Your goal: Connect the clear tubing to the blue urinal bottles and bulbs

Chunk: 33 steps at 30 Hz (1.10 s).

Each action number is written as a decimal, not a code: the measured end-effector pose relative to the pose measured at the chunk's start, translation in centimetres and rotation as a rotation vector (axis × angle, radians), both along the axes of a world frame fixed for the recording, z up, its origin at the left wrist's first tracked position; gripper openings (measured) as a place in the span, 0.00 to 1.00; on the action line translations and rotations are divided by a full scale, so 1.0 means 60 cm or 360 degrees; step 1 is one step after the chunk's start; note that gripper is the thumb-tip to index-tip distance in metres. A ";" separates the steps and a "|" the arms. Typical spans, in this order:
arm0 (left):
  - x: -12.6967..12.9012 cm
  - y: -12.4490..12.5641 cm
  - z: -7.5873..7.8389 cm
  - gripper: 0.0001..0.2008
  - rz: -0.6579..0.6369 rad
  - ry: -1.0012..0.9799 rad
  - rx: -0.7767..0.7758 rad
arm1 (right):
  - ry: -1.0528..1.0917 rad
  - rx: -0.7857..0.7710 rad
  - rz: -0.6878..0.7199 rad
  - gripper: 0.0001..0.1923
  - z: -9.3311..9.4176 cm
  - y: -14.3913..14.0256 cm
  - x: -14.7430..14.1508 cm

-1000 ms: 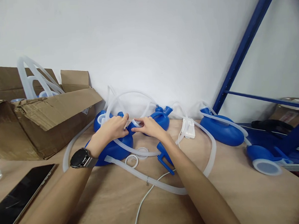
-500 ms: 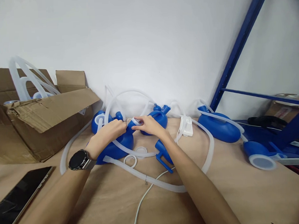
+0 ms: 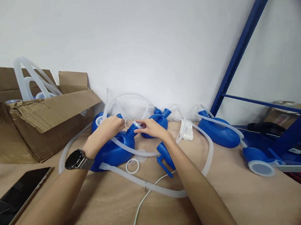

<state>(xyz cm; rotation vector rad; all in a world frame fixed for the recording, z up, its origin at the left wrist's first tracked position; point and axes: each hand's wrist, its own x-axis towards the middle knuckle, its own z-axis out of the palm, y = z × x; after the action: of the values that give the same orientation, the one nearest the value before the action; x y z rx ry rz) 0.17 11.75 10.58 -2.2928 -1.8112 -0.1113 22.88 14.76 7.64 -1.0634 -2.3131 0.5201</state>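
Observation:
A blue plastic bottle (image 3: 112, 151) lies on its side on the table, its neck pointing up and right. White material circles the rim of this neck. My right hand (image 3: 151, 127) grips the neck at the rim, thumb in front and fingers over the top. My left hand (image 3: 112, 125) is closed just left of the neck, above the bottle. From its fingertips a thin white strip (image 3: 128, 120) loops toward the rim; the grip itself is partly hidden. Near the bottle lie a white ring (image 3: 132, 166) and a clear disc (image 3: 141, 155). A translucent hose (image 3: 127, 148) crosses the bottle.
More blue bottles (image 3: 219, 132) with hoses stand along the wall. A blue spout with a handle (image 3: 165, 155) lies by my right forearm. A cardboard box (image 3: 58, 111) holding hoses is at left, a phone (image 3: 20, 198) before it. A white power strip (image 3: 187, 130) and blue rack (image 3: 241, 52) are right.
My left hand has drawn slightly left, away from the neck. My right hand stays on the rim. The view has shifted a little.

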 end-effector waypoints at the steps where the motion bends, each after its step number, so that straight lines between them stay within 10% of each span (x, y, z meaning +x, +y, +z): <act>1: 0.001 -0.003 0.001 0.38 0.0047 -0.0014 0.0026 | 0.0017 -0.0008 -0.0035 0.29 -0.001 -0.002 -0.002; 13: 0.041 -0.029 -0.042 0.47 0.0189 0.0005 0.0098 | 0.0557 -0.0094 -0.0444 0.18 -0.069 0.018 -0.080; 33: 0.033 -0.030 -0.046 0.47 0.0103 0.0086 -0.0012 | 0.0983 -0.0242 -0.0066 0.14 -0.076 0.038 -0.064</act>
<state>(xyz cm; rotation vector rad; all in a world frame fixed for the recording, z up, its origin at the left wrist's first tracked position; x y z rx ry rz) 2.13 9.94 7.80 -2.2176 -1.8597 -0.0316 19.02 17.01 3.09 -0.8587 -1.7261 0.8778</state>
